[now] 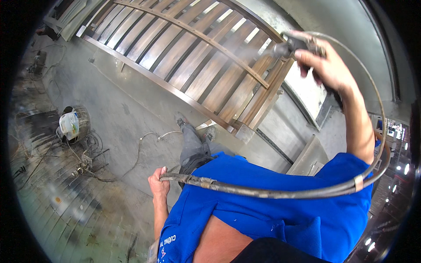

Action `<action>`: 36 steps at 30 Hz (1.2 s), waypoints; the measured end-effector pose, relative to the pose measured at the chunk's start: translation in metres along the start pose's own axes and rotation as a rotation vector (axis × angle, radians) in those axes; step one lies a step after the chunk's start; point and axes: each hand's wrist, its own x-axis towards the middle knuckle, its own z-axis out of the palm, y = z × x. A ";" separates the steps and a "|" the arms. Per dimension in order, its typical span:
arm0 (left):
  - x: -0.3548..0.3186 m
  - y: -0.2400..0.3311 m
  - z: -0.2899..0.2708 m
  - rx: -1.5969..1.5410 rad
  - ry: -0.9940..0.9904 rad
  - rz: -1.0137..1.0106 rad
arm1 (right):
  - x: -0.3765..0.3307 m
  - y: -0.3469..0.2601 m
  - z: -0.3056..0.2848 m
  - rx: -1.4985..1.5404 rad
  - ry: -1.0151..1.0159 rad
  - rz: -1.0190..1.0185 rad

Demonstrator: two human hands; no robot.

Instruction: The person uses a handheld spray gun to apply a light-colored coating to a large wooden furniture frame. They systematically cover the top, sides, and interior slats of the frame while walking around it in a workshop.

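Paint w'shop: spray-stained floor (109, 109), gate (193, 57)

A white plastic canister with a green label (69, 124) sits on top of a round metal drum (82, 118) at the left, on the stained concrete floor (118, 109). No signs or screens can be made out.

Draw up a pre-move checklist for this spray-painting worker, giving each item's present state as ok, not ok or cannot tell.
1. Right hand has a firm grip on the spray gun: ok.
2. Gun nozzle points at the slatted gate panel: ok.
3. Left hand holds the hose away from the panel: ok.
4. Hose free of kinks along its loop: ok where visible.
5. Floor free of trip hazards: not ok; cables lie nearby.
6. Trigger pressed: cannot tell.
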 end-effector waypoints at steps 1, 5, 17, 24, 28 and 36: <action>-0.001 0.002 0.000 0.004 -0.008 0.006 | -0.016 -0.007 0.009 0.053 -0.039 0.011; 0.001 0.008 -0.004 -0.007 0.016 0.044 | -0.046 -0.007 0.026 0.258 -0.219 -0.037; 0.118 0.045 -0.087 0.070 0.285 0.313 | -0.009 0.003 -0.026 -0.058 0.485 -0.236; 0.274 0.039 -0.140 0.074 -0.059 0.660 | 0.049 0.014 -0.027 -0.118 0.525 -0.109; 0.398 0.016 -0.114 0.201 -0.344 0.827 | 0.082 0.049 0.044 -0.221 0.426 0.088; 0.526 0.027 -0.179 0.311 -0.719 0.920 | 0.050 -0.023 0.138 -0.177 0.095 0.035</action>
